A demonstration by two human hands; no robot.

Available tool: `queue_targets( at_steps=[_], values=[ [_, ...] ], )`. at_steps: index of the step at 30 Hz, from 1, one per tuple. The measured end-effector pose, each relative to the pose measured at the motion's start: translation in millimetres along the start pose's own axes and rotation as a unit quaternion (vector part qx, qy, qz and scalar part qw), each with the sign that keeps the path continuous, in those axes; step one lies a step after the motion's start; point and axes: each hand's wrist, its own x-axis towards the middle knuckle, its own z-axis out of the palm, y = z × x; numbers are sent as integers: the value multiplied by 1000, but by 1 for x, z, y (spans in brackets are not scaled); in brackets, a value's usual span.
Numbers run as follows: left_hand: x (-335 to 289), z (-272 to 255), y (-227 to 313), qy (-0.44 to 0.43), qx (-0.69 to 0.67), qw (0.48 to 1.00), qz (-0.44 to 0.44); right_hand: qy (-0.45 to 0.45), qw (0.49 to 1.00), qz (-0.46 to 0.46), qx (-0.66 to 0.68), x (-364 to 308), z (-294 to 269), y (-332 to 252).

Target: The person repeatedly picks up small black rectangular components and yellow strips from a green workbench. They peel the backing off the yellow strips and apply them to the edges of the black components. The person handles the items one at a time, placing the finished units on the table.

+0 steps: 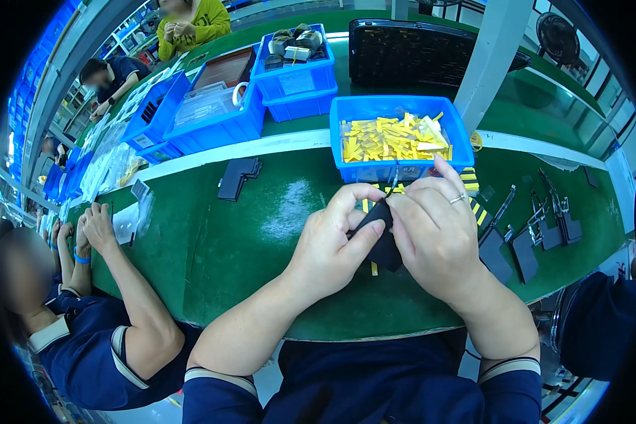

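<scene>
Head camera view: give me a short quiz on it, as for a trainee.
1. Multiple choice: which colour are most small flat strips in the open rectangular blue plastic bin? A red, B yellow, C green.
2. True or false: the bare left hand and bare right hand both touch the flat black piece.
3. Fill in: a silver-coloured ring sits on the ____ hand.

Key: 1 B; 2 true; 3 right.
</scene>
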Motion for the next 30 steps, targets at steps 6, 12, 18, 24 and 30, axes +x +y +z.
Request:
queue_targets(
  at_steps=[6, 12, 18, 24, 30],
  values=[
    [3, -8, -8, 0, -18, 999, 31, -49, 812, 341, 472, 5, -11, 15],
    [2, -8, -4, -21, 18, 997, 77, -121, 697, 393, 588, 2, -9, 24],
    [-3, -9, 10, -53, 54, 997, 23, -137, 739, 369, 547, 3, -10, 21],
    [-2, -7, 3, -36, -2, 999, 29, -83, 777, 365, 506, 0, -5, 11],
    [1, -9, 6, -53, -9, 998, 13, -121, 832, 313, 442, 5, -15, 21]
  ],
)
